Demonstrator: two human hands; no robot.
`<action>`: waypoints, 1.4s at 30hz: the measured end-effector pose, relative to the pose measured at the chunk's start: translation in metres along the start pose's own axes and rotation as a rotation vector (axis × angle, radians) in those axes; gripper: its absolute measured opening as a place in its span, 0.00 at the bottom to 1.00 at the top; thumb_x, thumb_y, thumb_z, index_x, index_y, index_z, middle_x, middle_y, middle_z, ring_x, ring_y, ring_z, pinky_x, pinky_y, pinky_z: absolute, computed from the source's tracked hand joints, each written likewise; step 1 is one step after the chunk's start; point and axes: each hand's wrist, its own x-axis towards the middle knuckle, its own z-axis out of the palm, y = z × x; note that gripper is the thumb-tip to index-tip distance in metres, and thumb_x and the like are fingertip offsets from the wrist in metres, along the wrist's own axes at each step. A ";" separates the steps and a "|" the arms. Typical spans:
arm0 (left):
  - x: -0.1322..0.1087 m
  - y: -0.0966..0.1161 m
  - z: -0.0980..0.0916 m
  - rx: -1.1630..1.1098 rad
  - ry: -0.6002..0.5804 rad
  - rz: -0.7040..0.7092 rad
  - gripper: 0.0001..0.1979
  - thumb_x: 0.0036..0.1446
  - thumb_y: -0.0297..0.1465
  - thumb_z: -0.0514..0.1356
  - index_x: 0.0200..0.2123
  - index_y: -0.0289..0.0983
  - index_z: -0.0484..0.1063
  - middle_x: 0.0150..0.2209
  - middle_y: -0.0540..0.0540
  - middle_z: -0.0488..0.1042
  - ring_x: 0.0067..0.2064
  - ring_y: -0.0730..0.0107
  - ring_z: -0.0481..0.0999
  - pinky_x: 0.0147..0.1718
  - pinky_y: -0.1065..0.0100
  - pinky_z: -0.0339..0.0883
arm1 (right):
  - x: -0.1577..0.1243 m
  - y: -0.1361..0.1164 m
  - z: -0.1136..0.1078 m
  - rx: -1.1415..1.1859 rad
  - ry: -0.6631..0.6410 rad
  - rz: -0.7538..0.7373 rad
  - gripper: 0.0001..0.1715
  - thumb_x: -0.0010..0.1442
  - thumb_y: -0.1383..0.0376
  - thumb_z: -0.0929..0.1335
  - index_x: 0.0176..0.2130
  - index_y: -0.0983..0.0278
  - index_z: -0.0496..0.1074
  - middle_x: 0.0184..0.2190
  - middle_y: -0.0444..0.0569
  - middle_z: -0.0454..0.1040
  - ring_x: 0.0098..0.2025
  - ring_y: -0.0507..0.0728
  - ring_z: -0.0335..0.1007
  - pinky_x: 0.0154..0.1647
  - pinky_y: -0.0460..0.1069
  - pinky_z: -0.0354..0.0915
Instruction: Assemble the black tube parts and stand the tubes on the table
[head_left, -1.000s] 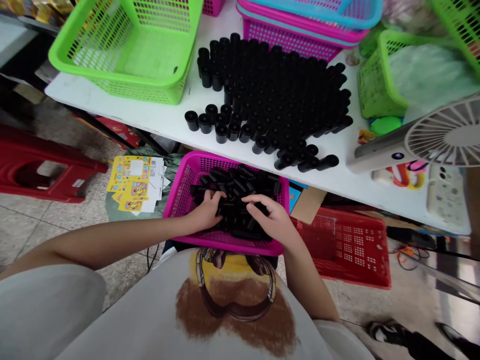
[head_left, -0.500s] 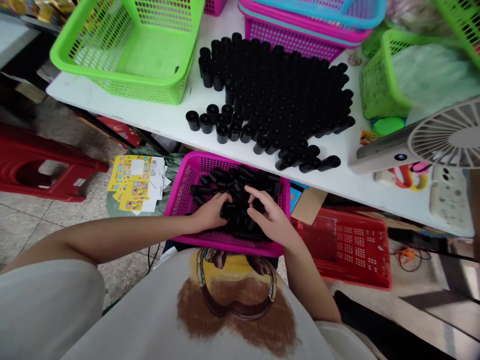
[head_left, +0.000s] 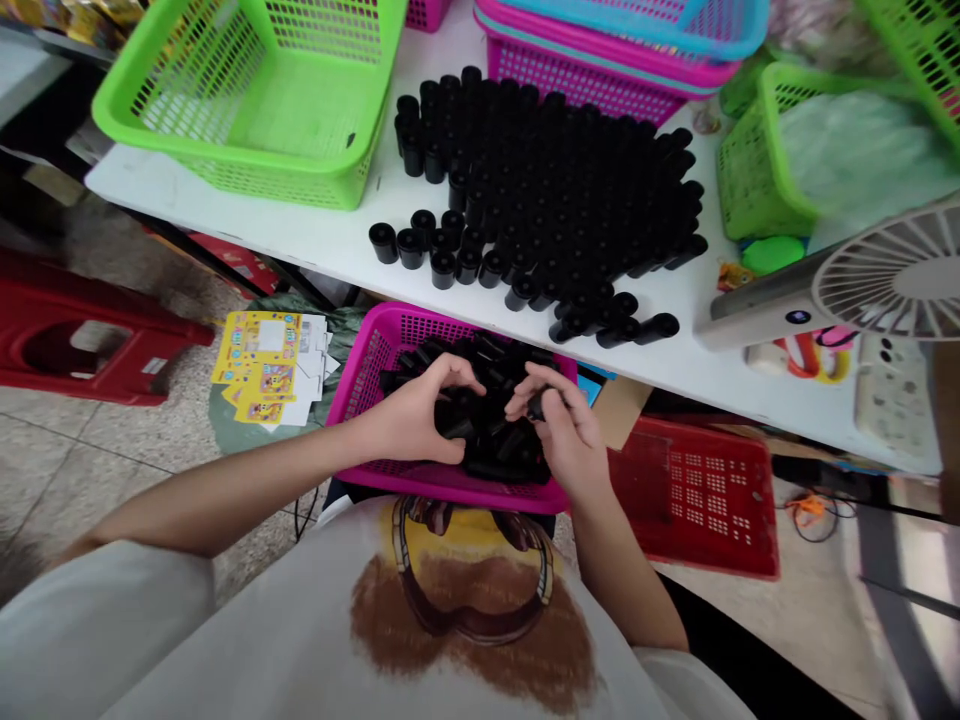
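A pink basket [head_left: 360, 385] rests on my lap, full of loose black canisters [head_left: 491, 360] lying on their sides. My left hand [head_left: 416, 415] is curled round a bunch of them inside the basket. My right hand [head_left: 566, 430] is beside it, fingers closed on several more canisters. Both hands are lifted slightly above the pile. On the white table [head_left: 247, 225] just beyond the basket stands a large block of upright black canisters [head_left: 547, 190], with a few lying on their sides at its near right edge.
A large green basket [head_left: 255, 90] sits at the table's left end. Pink and blue stacked baskets [head_left: 600, 60] stand at the back, a smaller green basket [head_left: 750, 160] and a white fan [head_left: 885, 275] on the right. A red crate [head_left: 697, 500] and red stool [head_left: 82, 340] are on the floor.
Both hands were flat on the pile in the basket; now they have curled shut round handfuls of canisters and risen a little, drawing closer to each other.
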 end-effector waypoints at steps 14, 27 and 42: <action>-0.014 0.046 -0.003 -0.326 -0.243 -0.026 0.37 0.49 0.25 0.69 0.53 0.47 0.49 0.55 0.43 0.73 0.43 0.66 0.81 0.36 0.66 0.76 | 0.003 -0.029 0.018 -0.187 -0.055 -0.389 0.06 0.77 0.57 0.62 0.51 0.53 0.60 0.54 0.52 0.79 0.58 0.59 0.78 0.57 0.63 0.75; -0.011 0.047 -0.006 -0.404 -0.273 -0.124 0.37 0.48 0.27 0.70 0.53 0.48 0.49 0.55 0.44 0.75 0.35 0.71 0.80 0.29 0.71 0.73 | -0.002 -0.024 0.010 -0.248 0.089 -0.375 0.06 0.75 0.56 0.65 0.49 0.53 0.66 0.53 0.52 0.80 0.52 0.62 0.83 0.45 0.62 0.82; -0.006 0.047 -0.007 -0.466 -0.340 -0.197 0.38 0.46 0.25 0.70 0.53 0.46 0.49 0.51 0.45 0.78 0.35 0.74 0.78 0.32 0.71 0.70 | -0.003 -0.032 -0.003 -0.144 -0.078 -0.379 0.09 0.72 0.64 0.70 0.51 0.52 0.75 0.54 0.48 0.84 0.51 0.60 0.85 0.55 0.62 0.82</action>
